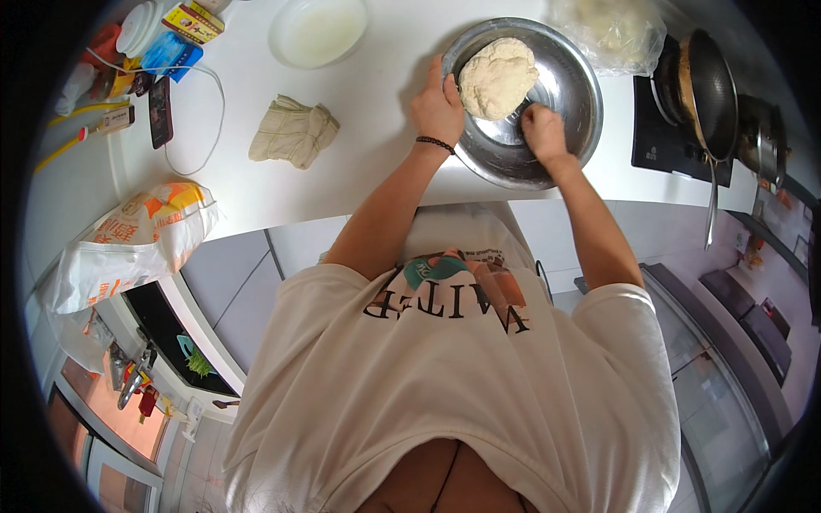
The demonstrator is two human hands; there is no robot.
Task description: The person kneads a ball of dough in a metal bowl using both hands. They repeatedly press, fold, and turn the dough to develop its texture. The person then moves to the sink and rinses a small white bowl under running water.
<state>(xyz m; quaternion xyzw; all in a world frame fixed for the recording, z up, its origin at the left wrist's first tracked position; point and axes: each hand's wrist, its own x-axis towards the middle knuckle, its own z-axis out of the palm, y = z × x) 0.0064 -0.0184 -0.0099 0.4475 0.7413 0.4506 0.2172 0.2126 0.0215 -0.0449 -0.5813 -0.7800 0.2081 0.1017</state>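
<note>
A lump of pale, rough dough (498,79) lies in the left part of a wide stainless steel bowl (587,96) on the white counter. At the bowl's left rim is my left hand (440,112), holding it with the thumb over the edge; a dark bead bracelet circles that wrist. My right hand (544,131) is inside the bowl, below and right of the dough, its fingers curled in against the metal. Whether those fingers pinch anything cannot be seen.
On the counter's left lie a folded beige cloth (294,132), a shallow translucent dish (319,31), a phone (161,113) with a white cable and a printed flour-type bag (138,237). To the right are a clear plastic bag (609,35) and a frying pan (712,96) over a black cooktop (654,141).
</note>
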